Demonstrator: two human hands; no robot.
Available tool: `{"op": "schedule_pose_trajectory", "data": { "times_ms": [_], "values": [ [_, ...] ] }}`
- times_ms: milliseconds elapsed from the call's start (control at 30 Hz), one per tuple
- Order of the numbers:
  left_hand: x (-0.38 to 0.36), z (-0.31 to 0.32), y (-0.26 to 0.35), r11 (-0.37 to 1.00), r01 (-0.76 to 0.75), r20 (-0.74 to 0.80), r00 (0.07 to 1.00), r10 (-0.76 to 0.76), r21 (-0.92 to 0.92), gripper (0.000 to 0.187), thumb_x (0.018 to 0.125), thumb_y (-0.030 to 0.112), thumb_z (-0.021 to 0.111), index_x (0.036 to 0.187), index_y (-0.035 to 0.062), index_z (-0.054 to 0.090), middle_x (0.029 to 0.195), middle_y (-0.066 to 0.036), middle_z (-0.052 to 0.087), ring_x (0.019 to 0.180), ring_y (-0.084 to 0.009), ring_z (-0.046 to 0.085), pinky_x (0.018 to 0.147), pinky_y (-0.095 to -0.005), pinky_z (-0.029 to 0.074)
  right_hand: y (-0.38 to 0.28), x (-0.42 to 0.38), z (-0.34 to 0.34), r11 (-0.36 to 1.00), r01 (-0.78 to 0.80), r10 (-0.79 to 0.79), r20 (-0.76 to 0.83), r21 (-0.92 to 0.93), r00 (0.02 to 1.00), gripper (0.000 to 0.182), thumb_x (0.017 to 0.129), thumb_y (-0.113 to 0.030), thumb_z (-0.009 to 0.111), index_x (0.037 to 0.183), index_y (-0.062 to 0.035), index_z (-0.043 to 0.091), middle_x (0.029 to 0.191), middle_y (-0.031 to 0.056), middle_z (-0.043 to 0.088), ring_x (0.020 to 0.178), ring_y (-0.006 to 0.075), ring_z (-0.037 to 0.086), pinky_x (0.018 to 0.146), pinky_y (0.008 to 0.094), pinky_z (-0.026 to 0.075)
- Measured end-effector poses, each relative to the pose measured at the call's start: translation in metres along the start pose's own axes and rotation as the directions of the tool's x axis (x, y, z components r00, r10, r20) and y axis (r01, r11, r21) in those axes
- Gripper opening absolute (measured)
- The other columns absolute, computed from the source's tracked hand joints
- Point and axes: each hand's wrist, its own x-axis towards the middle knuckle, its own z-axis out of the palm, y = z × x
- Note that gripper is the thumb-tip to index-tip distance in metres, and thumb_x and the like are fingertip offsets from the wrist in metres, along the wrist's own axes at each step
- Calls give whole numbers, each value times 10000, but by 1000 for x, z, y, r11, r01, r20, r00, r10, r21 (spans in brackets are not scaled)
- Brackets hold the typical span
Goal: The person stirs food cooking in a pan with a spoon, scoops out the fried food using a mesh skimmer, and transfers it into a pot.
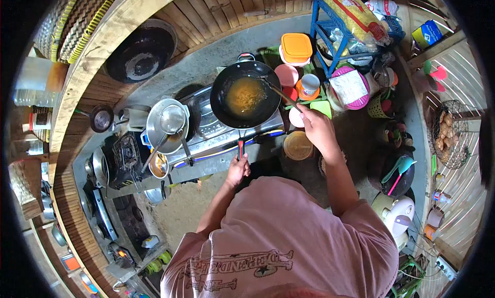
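A black wok (222,99) sits on the metal gas stove (206,122). Orange-brown liquid with pale shreds or noodles (246,99) pools in its middle. My left hand (237,170) is closed around the wok's black and red handle (241,147). Above the right side of the stove, my right hand (317,127) grips a spatula (281,94) by its wooden handle. The spatula's dark end reaches over the wok's right rim; its exact shape is hard to make out.
Left of the wok stands a silver pot (153,127) with a strainer ladle (172,119) across it. An orange-lidded container (296,48), pink lids and a blue rack (322,35) crowd the right. A second wok (142,50) hangs on the wall.
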Motion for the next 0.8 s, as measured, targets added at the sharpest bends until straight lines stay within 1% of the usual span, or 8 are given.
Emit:
{"op": "schedule_pose_trajectory", "data": {
  "times_ms": [300, 433, 467, 500, 567, 600, 667, 800],
  "values": [
    [0, 2, 0, 998, 23, -32, 999, -21, 60, 318, 1005, 358, 586, 859, 129, 420, 551, 1, 455, 404, -124, 436, 414, -281, 389, 42, 52, 58, 957, -226, 244, 82, -184, 966, 350, 965, -262, 531, 1261, -107, 636, 963, 239, 691, 881, 400, 679, 789, 503, 531],
    [2, -3, -1, 997, 41, 4, 999, -41, 59, 317, 1005, 365, 584, 859, 137, 419, 555, 9, 452, 406, -114, 430, 416, -281, 391, 45, 87, 66, 956, -207, 245, 177, -209, 953, 312, 983, -290, 490, 1107, -77, 681, 965, 237, 695, 953, 433, 660, 847, 522, 515],
    [2, -4, -1, 998, 39, 3, 999, -40, 57, 317, 1005, 365, 584, 859, 137, 419, 555, 9, 452, 406, -114, 430, 416, -281, 391, 64, 94, 82, 958, -138, 187, 183, -252, 965, 316, 987, -278, 475, 1012, -39, 680, 849, 218, 704, 791, 395, 696, 731, 499, 540],
    [2, -4, -1, 998, 53, 12, 998, -54, 42, 318, 1008, 367, 578, 853, 139, 419, 555, 9, 449, 406, -113, 425, 417, -283, 390, 64, 101, 83, 958, -135, 184, 185, -253, 965, 316, 987, -278, 475, 1012, -39, 680, 849, 218, 704, 791, 395, 696, 731, 499, 540],
    [3, -5, 0, 998, 65, 18, 998, -66, 21, 320, 1011, 368, 572, 848, 140, 419, 554, 8, 446, 405, -113, 420, 418, -285, 390, 62, 110, 86, 900, -436, 368, 556, -12, 745, 320, 990, -267, 485, 964, -14, 679, 664, 158, 661, 539, 279, 644, 545, 426, 510],
    [2, -3, 3, 998, 60, 22, 998, -61, 32, 330, 1016, 372, 561, 831, 136, 424, 549, 8, 441, 402, -113, 414, 420, -288, 389, 61, 107, 85, 901, -433, 367, 562, -17, 742, 320, 990, -267, 485, 964, -14, 679, 664, 158, 661, 539, 279, 644, 545, 426, 510],
    [-1, 0, 5, 997, 58, 19, 998, -59, 48, 357, 1023, 381, 544, 797, 128, 435, 537, 7, 432, 394, -116, 406, 425, -294, 389, 61, 95, 81, 809, -549, 346, 587, 209, 732, 318, 995, -266, 498, 969, -7, 682, 552, 79, 574, 404, 167, 509, 434, 353, 417],
    [-4, 2, 2, 997, 80, 27, 996, -80, 9, 369, 1009, 387, 573, 785, 123, 444, 533, 8, 434, 386, -118, 397, 435, -293, 398, 58, 80, 60, 858, -483, 335, 520, 177, 785, 316, 1002, -259, 502, 1144, -42, 682, 524, 42, 531, 406, 135, 475, 424, 338, 378]
  ]
}}
